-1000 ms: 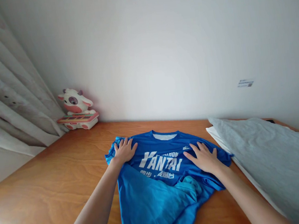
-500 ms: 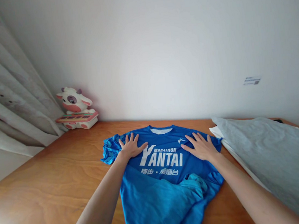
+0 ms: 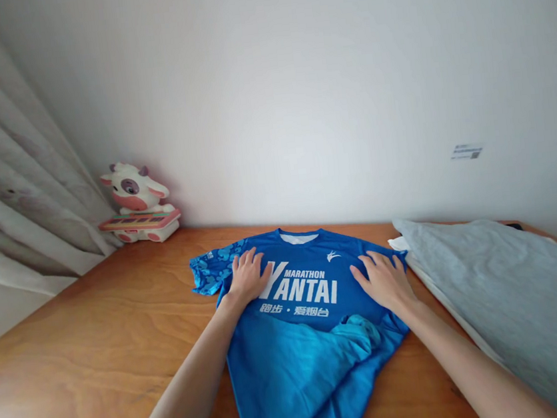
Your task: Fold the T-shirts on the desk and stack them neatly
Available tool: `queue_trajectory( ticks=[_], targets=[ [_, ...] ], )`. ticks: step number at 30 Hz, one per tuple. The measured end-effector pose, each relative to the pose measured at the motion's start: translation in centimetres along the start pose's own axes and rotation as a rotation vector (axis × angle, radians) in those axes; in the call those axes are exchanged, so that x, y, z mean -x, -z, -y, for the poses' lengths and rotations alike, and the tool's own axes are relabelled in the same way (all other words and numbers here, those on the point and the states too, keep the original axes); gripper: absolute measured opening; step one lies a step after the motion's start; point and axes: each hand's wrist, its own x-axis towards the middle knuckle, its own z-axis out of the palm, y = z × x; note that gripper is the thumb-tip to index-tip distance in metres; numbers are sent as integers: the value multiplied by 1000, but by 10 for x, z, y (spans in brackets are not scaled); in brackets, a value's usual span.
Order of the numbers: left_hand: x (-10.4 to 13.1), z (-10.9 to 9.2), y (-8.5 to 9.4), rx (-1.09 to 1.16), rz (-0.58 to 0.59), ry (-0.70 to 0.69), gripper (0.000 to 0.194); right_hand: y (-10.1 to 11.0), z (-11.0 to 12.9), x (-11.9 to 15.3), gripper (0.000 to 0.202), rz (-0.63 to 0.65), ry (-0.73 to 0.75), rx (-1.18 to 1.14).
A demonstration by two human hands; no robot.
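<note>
A blue T-shirt (image 3: 311,319) with white "Marathon Yantai" lettering lies front up, its collar toward the wall. The chest is spread fairly flat, while the lower part is bunched and folded over on itself. My left hand (image 3: 248,276) rests on the chest at the left, partly over the first big letter, fingers extended. On the opposite side, my right hand (image 3: 383,281) lies near the right sleeve with its fingers apart. Neither hand grips the cloth. The patterned left sleeve is crumpled, and my right hand and forearm cover part of the right sleeve.
The shirt lies on a wooden tabletop (image 3: 97,344) against a white wall (image 3: 296,99). To the right is a grey cloth (image 3: 499,291) over something white, with a small dark object behind. A cow toy with a keyboard (image 3: 140,204) stands back left beside a curtain (image 3: 13,172).
The left sleeve lies more spread out. My left hand's fingers have drawn closer together, and my right hand has slid slightly outward and toward me over the shirt.
</note>
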Motion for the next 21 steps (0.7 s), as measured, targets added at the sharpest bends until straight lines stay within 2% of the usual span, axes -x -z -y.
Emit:
queue_trajectory(
  ticks=[2, 4, 5, 7, 10, 12, 14, 16, 18, 21],
  targets=[
    [16, -13, 13, 135, 70, -288, 43, 10, 1, 10, 39, -42, 65, -133],
    [42, -32, 27, 301, 192, -558, 40, 22, 6, 27, 42, -16, 92, -322],
    [56, -42, 32, 367, 239, -638, 38, 27, 9, 37, 46, 12, 92, -410],
    [81, -59, 42, 448, 280, -702, 39, 37, 16, 56, 52, 85, 116, -546],
    [104, -74, 50, 487, 296, -678, 36, 48, 20, 77, 47, 179, 244, -647],
    [110, -76, 51, 535, 310, -624, 27, 51, 17, 85, 46, 196, 300, -656],
    [111, -71, 49, 649, 310, -541, 22, 49, 14, 89, 57, 180, 312, -627],
    [111, -64, 45, 815, 289, -431, 22, 45, 12, 91, 56, 150, 311, -594],
    [109, -55, 41, 987, 246, -295, 25, 41, 12, 92, 37, 125, 289, -612],
    [102, -40, 38, 1243, 170, -55, 35, 39, 13, 90, 26, 134, 223, -762]
  ],
)
